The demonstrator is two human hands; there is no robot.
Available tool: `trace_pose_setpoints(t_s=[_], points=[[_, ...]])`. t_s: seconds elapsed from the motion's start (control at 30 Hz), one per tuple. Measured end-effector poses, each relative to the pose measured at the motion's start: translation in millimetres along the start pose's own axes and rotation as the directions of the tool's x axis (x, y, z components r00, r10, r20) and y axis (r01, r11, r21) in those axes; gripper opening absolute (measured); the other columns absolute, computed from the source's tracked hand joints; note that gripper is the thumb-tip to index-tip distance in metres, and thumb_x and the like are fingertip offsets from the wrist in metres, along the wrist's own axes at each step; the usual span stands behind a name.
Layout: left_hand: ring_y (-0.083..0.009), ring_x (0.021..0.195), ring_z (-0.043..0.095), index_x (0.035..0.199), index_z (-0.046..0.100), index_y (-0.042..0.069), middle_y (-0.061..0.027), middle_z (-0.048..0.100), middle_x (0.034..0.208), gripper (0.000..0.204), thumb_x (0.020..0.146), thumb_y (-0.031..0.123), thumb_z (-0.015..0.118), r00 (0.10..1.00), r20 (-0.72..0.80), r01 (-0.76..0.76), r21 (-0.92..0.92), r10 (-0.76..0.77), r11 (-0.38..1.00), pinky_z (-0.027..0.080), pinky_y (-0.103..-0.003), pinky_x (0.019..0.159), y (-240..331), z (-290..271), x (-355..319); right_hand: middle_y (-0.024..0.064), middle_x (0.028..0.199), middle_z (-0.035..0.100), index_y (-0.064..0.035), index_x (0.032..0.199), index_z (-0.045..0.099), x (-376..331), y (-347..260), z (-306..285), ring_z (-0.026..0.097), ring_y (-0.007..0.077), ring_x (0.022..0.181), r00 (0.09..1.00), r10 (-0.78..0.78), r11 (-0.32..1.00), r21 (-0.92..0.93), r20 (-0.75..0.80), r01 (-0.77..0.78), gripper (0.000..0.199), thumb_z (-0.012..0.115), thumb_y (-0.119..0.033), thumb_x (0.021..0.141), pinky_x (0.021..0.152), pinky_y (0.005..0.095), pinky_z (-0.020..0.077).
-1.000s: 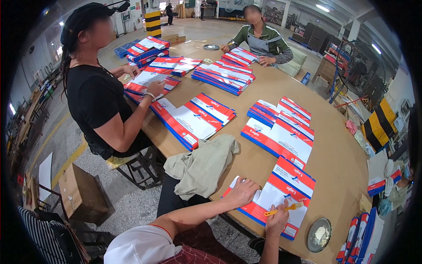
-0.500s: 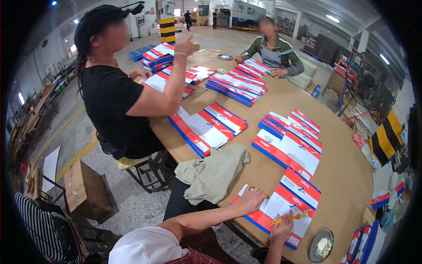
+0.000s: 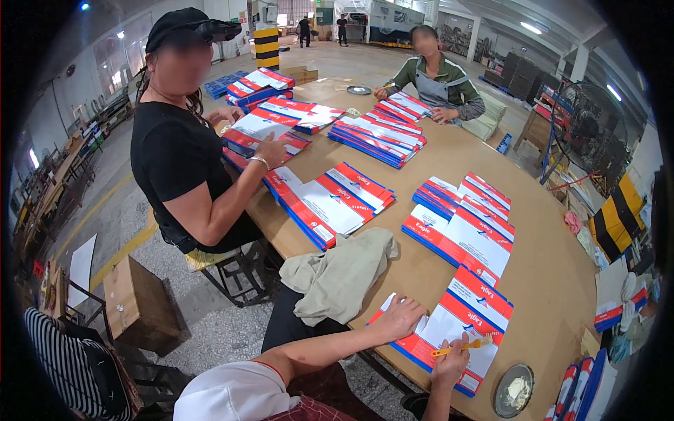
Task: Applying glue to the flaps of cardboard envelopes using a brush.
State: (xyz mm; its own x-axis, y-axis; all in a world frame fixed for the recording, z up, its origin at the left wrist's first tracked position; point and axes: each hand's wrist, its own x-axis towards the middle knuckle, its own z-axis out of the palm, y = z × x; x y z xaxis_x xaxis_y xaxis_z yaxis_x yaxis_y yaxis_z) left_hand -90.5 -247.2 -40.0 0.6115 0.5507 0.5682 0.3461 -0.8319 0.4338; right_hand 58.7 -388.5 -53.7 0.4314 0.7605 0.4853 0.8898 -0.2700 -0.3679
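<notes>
At the table's (image 3: 554, 256) near edge, the right hand (image 3: 451, 363) grips one yellow-handled brush (image 3: 474, 344); the left hand (image 3: 401, 318) lies unclenched on red-white-blue paper sheets (image 3: 441, 321).

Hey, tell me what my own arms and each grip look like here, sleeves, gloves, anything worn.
Your left arm has a short white sleeve with a thin orange-red edge, and is bare below it. Your right arm shows only its lower part, bare, with no sleeve in view. The left grip and right grip wear no gloves, and no watch or bracelet is visible.
</notes>
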Motion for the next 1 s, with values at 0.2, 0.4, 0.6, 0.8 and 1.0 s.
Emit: trace_pose_setpoints(t_s=[0.2,0.4,0.6,0.8,1.0], points=[[-0.0247,0.087,0.054,0.091,0.055,0.007,-0.0083,0.056,0.083,0.018,0.074,0.004,0.054,1.000,0.029,-0.008,-0.041,0.010,0.999,0.034,-0.042,0.084,-2.4,3.2,5.3,0.0252,0.117,0.051,0.0010,0.085,0.051,10.4,-7.3,-11.3,0.050,0.0399,0.101,0.996,0.046,0.998,-0.040,0.072,-0.043,0.019,0.065,-0.010,0.077,0.087,0.0466,0.0390],[-0.0248,0.088,0.054,0.092,0.054,0.007,-0.0086,0.056,0.084,0.020,0.072,0.004,0.055,1.000,0.025,-0.007,-0.008,0.008,1.000,0.033,-0.042,0.085,1.5,-4.9,7.0,0.0242,0.121,0.048,-0.0010,0.089,0.050,13.4,-15.2,-16.2,0.049,0.0371,0.106,0.994,0.031,0.999,-0.021,0.101,-0.029,0.019,0.063,-0.012,0.079,0.092,0.0463,0.0360],[-0.0238,0.090,0.053,0.090,0.054,0.006,-0.0087,0.055,0.084,0.018,0.073,0.005,0.056,0.998,0.055,-0.005,0.013,0.005,1.000,0.033,-0.041,0.085,3.3,-5.0,5.4,0.0237,0.120,0.049,-0.0015,0.090,0.050,10.3,-18.4,-22.6,0.048,0.0359,0.108,0.986,0.088,0.995,-0.050,0.139,-0.081,0.019,0.062,-0.012,0.081,0.093,0.0460,0.0361],[-0.0240,0.088,0.053,0.090,0.054,0.007,-0.0080,0.056,0.083,0.016,0.074,0.005,0.055,0.999,0.049,-0.006,0.015,0.005,1.000,0.033,-0.041,0.085,1.3,-7.4,4.9,0.0257,0.120,0.049,-0.0016,0.084,0.047,13.3,-20.9,-20.1,0.051,0.0390,0.097,0.999,0.009,1.000,-0.030,0.049,-0.008,0.020,0.064,-0.007,0.077,0.086,0.0455,0.0396],[-0.0240,0.088,0.053,0.089,0.055,0.007,-0.0080,0.056,0.083,0.015,0.075,0.005,0.055,0.999,0.042,-0.005,0.007,0.004,1.000,0.033,-0.041,0.085,2.7,-6.8,6.1,0.0260,0.120,0.048,-0.0018,0.085,0.047,13.2,-19.5,-20.8,0.051,0.0394,0.098,0.999,0.010,0.999,-0.039,0.053,-0.008,0.019,0.064,-0.008,0.077,0.087,0.0457,0.0390]])
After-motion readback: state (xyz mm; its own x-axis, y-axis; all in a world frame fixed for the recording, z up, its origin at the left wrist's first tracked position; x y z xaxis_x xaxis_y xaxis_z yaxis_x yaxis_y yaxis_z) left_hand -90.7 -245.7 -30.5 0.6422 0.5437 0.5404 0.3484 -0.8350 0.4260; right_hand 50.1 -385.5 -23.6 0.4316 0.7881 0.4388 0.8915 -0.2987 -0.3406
